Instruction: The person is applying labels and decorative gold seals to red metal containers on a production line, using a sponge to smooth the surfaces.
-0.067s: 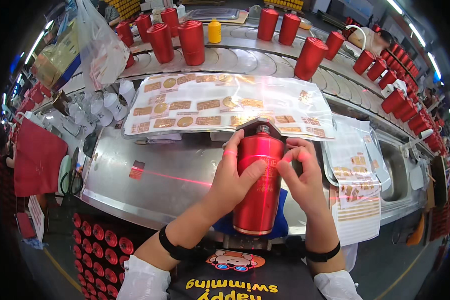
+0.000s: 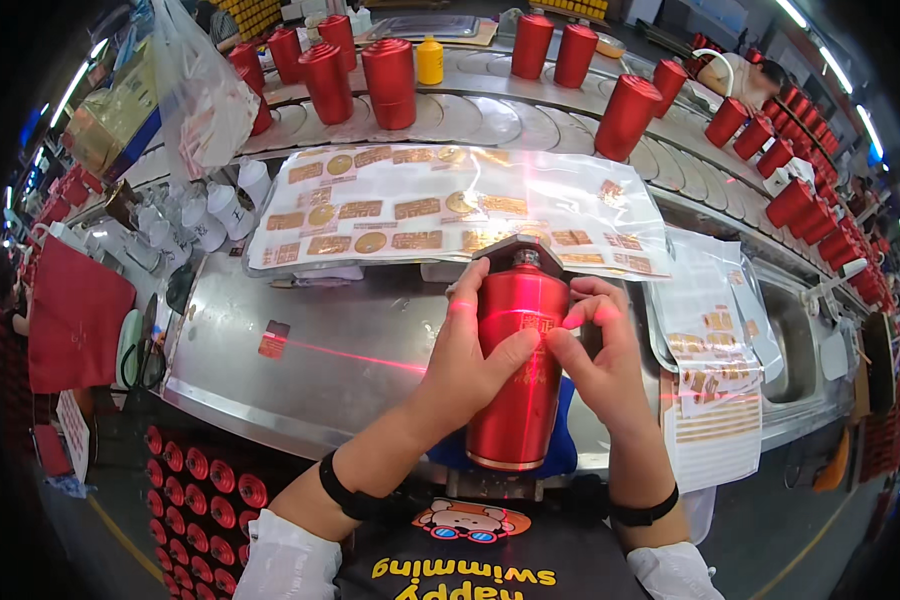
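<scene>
A glossy red bottle [image 2: 515,410] lies tilted in front of me, its neck in a dark angular holder [image 2: 518,250] and its base end over a blue cloth [image 2: 567,425]. My left hand [image 2: 470,345] wraps its left side, the thumb on the front face. From the right, my right hand [image 2: 602,345] has bent fingers along the bottle's edge and its thumb pressed on the front. Both thumbs meet by a gold decal [image 2: 536,324], partly hiding the gold characters below it. Red laser lines cross the bottle and my fingers.
Beyond the bottle lies a sheet of gold decals [image 2: 360,212]; another decal sheet [image 2: 715,430] hangs at right by a sink [image 2: 795,350]. Red bottles [image 2: 388,85] and one yellow bottle [image 2: 429,62] stand on a curved conveyor [image 2: 450,120]. Scissors [image 2: 150,360] hang left. A person [image 2: 745,80] sits far right.
My right thumb has moved left and down onto the bottle's front, close to my left thumb. Several bottles on the conveyor have shifted slightly.
</scene>
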`<state>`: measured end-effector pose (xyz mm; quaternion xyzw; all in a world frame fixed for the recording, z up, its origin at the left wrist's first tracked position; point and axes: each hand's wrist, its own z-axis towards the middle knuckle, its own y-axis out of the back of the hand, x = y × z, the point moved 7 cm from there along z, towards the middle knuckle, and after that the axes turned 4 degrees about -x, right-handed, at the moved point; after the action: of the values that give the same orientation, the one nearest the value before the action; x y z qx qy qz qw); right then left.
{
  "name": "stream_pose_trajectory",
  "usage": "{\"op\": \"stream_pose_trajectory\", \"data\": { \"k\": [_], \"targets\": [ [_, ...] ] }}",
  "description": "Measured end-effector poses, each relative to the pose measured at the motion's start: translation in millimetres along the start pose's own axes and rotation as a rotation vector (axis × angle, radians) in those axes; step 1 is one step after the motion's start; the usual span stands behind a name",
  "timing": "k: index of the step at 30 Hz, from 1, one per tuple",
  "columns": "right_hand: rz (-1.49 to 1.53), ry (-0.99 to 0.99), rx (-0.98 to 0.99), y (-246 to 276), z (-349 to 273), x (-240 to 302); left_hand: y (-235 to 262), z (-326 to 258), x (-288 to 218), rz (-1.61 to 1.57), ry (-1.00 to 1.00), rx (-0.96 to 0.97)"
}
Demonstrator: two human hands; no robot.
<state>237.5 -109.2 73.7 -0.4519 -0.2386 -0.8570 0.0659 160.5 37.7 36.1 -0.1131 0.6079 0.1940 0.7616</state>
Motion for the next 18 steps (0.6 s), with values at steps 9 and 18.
{"op": "stream_pose_trajectory", "data": {
  "k": [9,18],
  "targets": [
    [0.115,-0.089,0.029,-4,-1,-10,1,1,5,-0.220,0.100,0.002],
    [0.176,-0.071,0.019,-4,-11,-15,-1,-1,-2,-0.120,0.048,0.026]
  ]
}}
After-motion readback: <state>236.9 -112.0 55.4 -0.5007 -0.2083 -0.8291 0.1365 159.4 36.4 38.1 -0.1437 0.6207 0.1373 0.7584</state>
